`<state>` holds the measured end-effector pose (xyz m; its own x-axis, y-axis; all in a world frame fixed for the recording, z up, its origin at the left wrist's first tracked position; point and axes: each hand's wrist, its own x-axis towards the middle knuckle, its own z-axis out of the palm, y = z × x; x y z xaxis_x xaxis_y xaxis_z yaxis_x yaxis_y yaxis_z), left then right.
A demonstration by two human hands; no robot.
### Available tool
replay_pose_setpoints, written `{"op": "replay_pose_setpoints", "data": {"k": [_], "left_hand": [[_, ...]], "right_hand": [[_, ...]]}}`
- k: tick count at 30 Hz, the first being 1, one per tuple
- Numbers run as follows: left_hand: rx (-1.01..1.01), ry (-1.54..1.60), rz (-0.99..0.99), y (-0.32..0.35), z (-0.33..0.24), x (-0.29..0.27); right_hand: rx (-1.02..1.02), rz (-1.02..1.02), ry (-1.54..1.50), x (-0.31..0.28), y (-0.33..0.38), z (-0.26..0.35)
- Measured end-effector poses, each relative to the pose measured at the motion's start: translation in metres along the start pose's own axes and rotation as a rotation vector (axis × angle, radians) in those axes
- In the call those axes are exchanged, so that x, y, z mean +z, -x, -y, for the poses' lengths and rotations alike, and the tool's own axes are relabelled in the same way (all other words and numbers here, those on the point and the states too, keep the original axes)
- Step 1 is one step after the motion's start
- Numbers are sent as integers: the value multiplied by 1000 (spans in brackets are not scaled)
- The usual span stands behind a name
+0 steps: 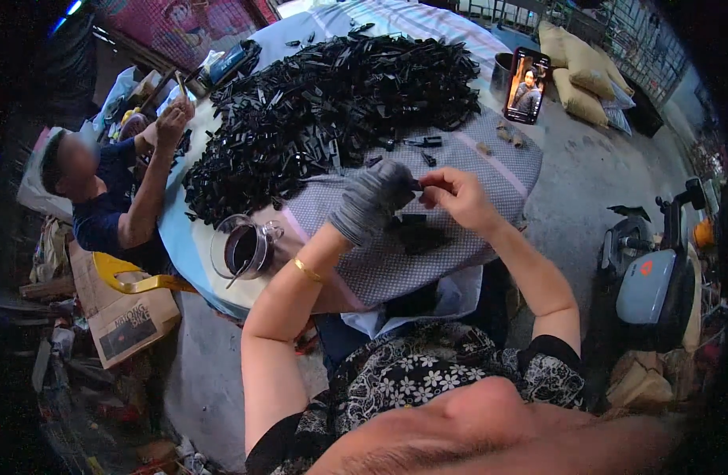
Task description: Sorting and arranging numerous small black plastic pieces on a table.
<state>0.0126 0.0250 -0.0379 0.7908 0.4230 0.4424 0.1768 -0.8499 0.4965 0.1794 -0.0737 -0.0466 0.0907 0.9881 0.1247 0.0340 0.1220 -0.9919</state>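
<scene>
At the left, a co-worker in a dark shirt (104, 212) is sitting by the table, both hands raised and close together; what they are holding I cannot tell. Nearer, a glass mug (223, 252) is standing on the cloth with something dark inside. From beside it a great heap of black parts (340, 99) is spreading over the far side of the table, and judging by its size, plenty of handling is probably remaining, though nothing is showing me which parts are finished. In front of the heap, the left hand (373, 199), in a grey glove, is bending towards the other; its fingertips are merging with dark material, so I cannot tell how far they are closing. Between the hands, above the cloth, a small black piece (417, 185) is sitting, apparently in mid-handling. The bare right hand (461, 199) is pinching at it with thumb and finger, the other fingers loosely curling. Just below, more dark pieces (414, 219) are lying close together, and farther right a lit phone (527, 85) is standing upright.
</scene>
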Motion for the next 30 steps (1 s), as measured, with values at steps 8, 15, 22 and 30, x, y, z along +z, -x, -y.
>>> {"op": "replay_pose_setpoints", "data": {"k": [8,15,22,30], "left_hand": [[199,-351,35,0,-5,-6],[51,-209,21,2,9,1],[-53,-247,237,5,14,7],[13,-185,176,10,15,8]], "right_hand": [[98,70,-16,-18,-11,-3],[-546,-46,852,-22,-9,-12],[-480,-49,819,-20,-6,-15],[-447,-77,768,-18,-5,-16]]}}
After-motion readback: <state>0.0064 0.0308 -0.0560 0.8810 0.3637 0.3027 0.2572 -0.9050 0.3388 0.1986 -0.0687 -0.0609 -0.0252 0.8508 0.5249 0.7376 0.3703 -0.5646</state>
